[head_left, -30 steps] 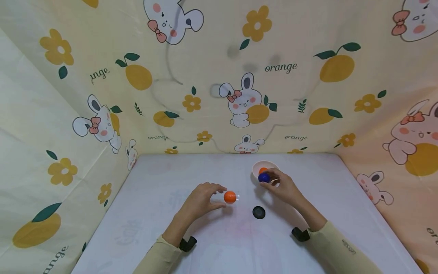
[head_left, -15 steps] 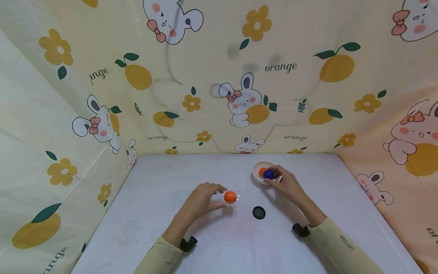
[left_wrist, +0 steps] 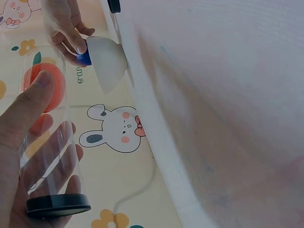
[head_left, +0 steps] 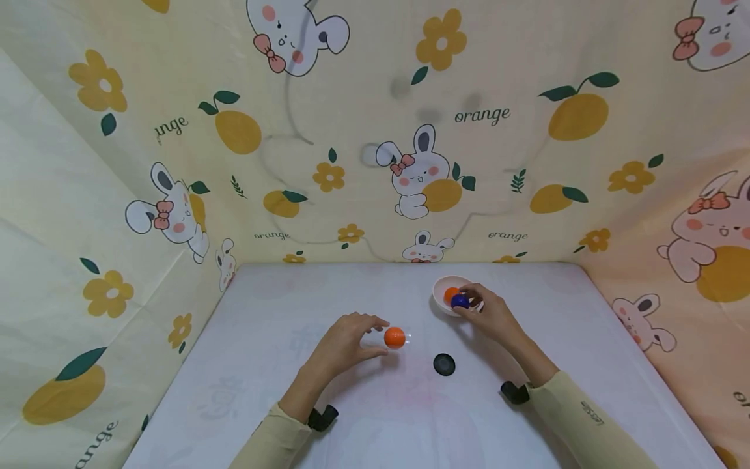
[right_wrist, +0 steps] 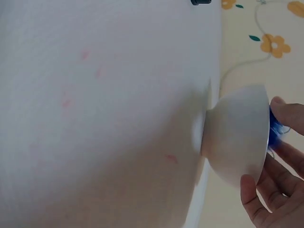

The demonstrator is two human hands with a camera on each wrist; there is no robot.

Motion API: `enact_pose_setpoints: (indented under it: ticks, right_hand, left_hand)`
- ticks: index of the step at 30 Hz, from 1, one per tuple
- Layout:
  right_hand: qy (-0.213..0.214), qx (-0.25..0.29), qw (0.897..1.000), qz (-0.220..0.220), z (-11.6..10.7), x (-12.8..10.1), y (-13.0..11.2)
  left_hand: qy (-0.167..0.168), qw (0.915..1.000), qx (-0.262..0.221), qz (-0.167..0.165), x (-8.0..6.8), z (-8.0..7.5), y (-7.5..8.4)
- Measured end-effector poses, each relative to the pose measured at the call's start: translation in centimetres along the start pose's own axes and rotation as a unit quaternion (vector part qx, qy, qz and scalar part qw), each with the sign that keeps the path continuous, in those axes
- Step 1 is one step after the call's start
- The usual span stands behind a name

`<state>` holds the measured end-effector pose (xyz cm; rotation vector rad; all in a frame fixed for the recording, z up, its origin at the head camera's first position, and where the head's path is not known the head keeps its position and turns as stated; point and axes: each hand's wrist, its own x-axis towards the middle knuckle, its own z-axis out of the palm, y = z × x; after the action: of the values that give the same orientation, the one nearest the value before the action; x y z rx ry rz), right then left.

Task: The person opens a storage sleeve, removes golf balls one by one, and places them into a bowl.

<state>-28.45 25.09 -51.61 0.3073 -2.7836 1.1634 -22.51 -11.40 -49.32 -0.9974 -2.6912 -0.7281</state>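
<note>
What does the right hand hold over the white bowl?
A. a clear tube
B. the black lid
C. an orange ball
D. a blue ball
D: the right hand pinches a blue ball at the bowl; the lid lies apart on the table.

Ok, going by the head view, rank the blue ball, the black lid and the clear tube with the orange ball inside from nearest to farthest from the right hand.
1. Blue ball: pinched in the right hand's fingertips, over the white bowl.
2. Black lid: flat on the table, nearer the person, left of the right wrist.
3. Clear tube: farthest, gripped by the left hand.
</note>
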Motion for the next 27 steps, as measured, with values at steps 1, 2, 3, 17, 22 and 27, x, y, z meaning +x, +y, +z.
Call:
enact_pose_setpoints:
  ticks: [1,2,3,17,22,27]
  right_hand:
    - [0.001,0.001,1.000,-0.002,0.0,0.0,0.0]
    - [0.002,0.002,1.000,-0.003,0.0,0.0,0.0]
    - [0.003,0.004,1.000,-0.005,0.0,0.0,0.0]
    - [0.025,-0.004,0.999,-0.041,0.3,-0.7,-0.6]
    - [0.042,-0.003,0.996,-0.079,0.6,-1.4,-1.2]
    - [0.050,0.010,0.993,-0.108,0.9,-2.1,-1.8]
  left_hand:
    - [0.000,1.0000,0.000,0.001,0.0,0.0,0.0]
    - [0.001,1.0000,0.001,0.002,0.0,0.0,0.0]
    - [0.001,1.0000,0.000,0.003,0.0,0.0,0.0]
    - [-0.002,1.0000,-0.003,0.001,0.0,0.1,0.1]
    - [0.001,1.0000,-0.002,0.007,0.1,0.2,0.2]
    - [0.004,0.9999,-0.001,0.012,0.1,0.2,0.2]
